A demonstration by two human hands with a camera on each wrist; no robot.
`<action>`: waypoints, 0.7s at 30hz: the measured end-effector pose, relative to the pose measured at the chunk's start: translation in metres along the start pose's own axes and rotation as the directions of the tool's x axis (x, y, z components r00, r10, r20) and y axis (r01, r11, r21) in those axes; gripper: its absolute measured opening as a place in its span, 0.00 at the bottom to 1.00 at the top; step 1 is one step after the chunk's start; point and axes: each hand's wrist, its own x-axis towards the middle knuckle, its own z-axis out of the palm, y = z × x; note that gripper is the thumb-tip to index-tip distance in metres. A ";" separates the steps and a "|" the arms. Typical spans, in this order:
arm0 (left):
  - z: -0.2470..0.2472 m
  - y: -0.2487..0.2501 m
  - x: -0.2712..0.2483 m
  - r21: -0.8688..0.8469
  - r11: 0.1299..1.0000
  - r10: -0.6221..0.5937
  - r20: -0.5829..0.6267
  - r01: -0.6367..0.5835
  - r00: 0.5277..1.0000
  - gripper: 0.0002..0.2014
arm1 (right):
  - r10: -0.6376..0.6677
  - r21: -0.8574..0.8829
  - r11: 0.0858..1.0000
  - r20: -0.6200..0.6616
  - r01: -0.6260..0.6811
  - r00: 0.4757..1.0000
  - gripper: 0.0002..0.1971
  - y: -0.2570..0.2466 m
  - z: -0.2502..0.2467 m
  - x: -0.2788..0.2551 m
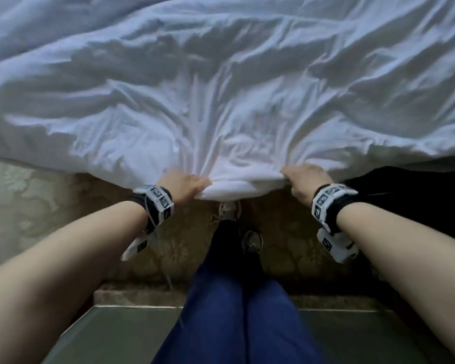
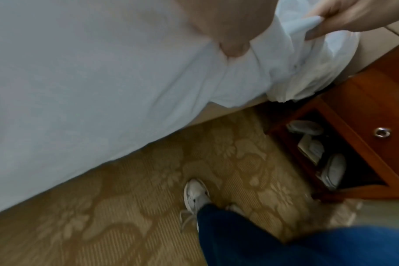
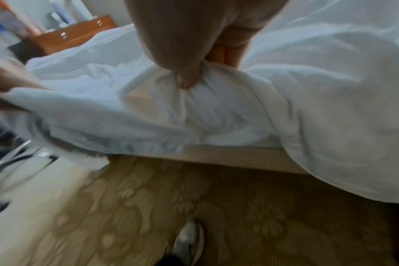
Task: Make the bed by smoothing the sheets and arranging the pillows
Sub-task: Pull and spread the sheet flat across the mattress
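Both hands are gripping the sheet's near edge, pulling it off the bed side.

Left hand [image 1: 187,186] and right hand [image 1: 306,181] are pinching the sheet [image 1: 221,101]; it's spreading away from them, still wrinkly, with neither hand nearer.

Bare forearms, no sleeves. Each wrist wears a black band [image 1: 336,206] carrying white blocks printed with black-and-white square markers [image 1: 159,203]. Dark blue trousers [image 1: 237,311]. Pale grey lace-up trainers [image 2: 195,194].
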 end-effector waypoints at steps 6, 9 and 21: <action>0.038 0.038 -0.065 -0.056 0.990 0.126 -0.036 -0.128 0.991 0.27 | -0.101 -0.048 0.993 0.119 0.107 0.988 0.10 -0.007 0.030 -0.051; 0.049 0.040 -0.065 0.032 0.992 0.122 -0.079 -0.119 0.989 0.39 | -0.060 0.015 0.998 0.007 0.060 0.998 0.18 0.002 0.029 -0.055; -0.014 -0.003 -0.026 -0.017 0.932 -0.354 -0.253 0.362 0.900 0.49 | -0.014 -0.091 0.996 -0.204 -0.004 0.979 0.36 0.014 0.023 0.008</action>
